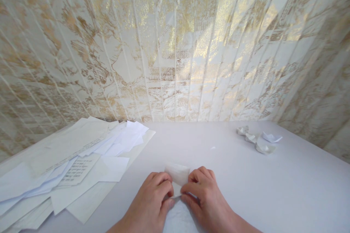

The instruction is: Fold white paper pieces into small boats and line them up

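At the near middle of the white table, both hands are on a small piece of white paper point(177, 173). Its upper part stands up between the hands, and a fold line crosses it lower down. My left hand point(157, 194) pinches the paper's left edge between thumb and curled fingers. On the opposite edge, my right hand point(203, 193) pinches it the same way. The fingertips hide part of the fold. Below the hands lies a pale, slightly creased surface that may be more paper; I cannot tell whether it is joined to the held piece.
A spread pile of loose paper sheets point(109, 169), some printed, covers the table's left side. Several small folded paper pieces point(265, 147) lie at the back right. A tiny paper scrap point(213, 148) rests on the white table point(273, 189). A patterned curtain point(175, 43) hangs behind.
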Action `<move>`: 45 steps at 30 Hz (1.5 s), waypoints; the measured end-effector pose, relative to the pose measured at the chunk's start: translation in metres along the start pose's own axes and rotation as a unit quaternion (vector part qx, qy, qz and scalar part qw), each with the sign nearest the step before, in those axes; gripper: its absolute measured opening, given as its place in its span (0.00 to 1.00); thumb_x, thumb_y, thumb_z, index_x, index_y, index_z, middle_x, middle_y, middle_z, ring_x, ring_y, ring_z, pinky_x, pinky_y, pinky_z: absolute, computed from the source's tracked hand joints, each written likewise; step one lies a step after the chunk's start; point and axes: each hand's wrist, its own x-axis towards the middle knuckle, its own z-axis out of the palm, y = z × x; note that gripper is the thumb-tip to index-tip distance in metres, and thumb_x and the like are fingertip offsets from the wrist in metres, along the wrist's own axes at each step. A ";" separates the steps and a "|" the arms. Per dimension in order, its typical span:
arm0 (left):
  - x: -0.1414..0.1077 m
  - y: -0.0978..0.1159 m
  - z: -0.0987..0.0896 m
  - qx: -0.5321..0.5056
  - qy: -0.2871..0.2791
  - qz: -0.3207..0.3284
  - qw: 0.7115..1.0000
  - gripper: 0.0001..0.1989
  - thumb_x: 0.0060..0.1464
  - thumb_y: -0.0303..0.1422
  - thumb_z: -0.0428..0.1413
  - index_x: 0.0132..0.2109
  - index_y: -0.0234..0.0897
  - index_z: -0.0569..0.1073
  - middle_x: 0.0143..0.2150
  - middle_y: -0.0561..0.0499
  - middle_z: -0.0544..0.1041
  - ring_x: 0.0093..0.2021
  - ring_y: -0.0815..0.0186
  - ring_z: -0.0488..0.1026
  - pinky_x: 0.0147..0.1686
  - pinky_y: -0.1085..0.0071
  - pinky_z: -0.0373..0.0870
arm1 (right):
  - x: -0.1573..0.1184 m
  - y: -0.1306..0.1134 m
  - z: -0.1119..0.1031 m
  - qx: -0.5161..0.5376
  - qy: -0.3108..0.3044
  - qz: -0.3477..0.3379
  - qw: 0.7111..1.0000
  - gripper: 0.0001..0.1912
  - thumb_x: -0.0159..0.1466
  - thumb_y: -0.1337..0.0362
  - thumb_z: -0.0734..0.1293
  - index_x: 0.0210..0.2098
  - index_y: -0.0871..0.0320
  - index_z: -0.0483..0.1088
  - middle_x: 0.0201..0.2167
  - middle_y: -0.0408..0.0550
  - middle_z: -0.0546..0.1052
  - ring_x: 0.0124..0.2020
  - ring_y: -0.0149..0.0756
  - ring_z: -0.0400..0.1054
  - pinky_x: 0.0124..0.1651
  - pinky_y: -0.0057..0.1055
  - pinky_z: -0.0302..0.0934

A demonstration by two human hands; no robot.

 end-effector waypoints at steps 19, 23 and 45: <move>0.015 -0.002 0.000 0.066 0.011 -0.086 0.994 0.12 0.52 0.27 0.48 0.22 0.35 0.68 0.34 0.50 0.66 0.37 0.62 0.66 0.39 0.63 0.64 | 0.007 0.000 0.007 0.029 -0.007 0.101 0.994 0.08 0.55 0.73 0.63 0.22 0.58 0.67 0.24 0.43 0.71 0.32 0.36 0.61 0.37 0.33 0.50; 0.014 -0.004 0.001 0.069 0.009 -0.087 0.994 0.13 0.52 0.28 0.48 0.20 0.35 0.67 0.34 0.50 0.66 0.36 0.63 0.66 0.39 0.63 0.63 | 0.006 0.000 0.008 0.023 -0.005 0.104 0.994 0.08 0.54 0.74 0.63 0.22 0.58 0.66 0.24 0.42 0.70 0.31 0.35 0.61 0.36 0.33 0.49; 0.012 -0.001 -0.001 0.071 0.004 -0.096 0.993 0.12 0.51 0.28 0.48 0.21 0.35 0.66 0.34 0.50 0.66 0.36 0.62 0.66 0.38 0.64 0.64 | 0.007 0.000 0.006 0.016 -0.016 0.104 0.994 0.08 0.53 0.76 0.61 0.23 0.57 0.64 0.24 0.41 0.70 0.30 0.34 0.60 0.35 0.31 0.49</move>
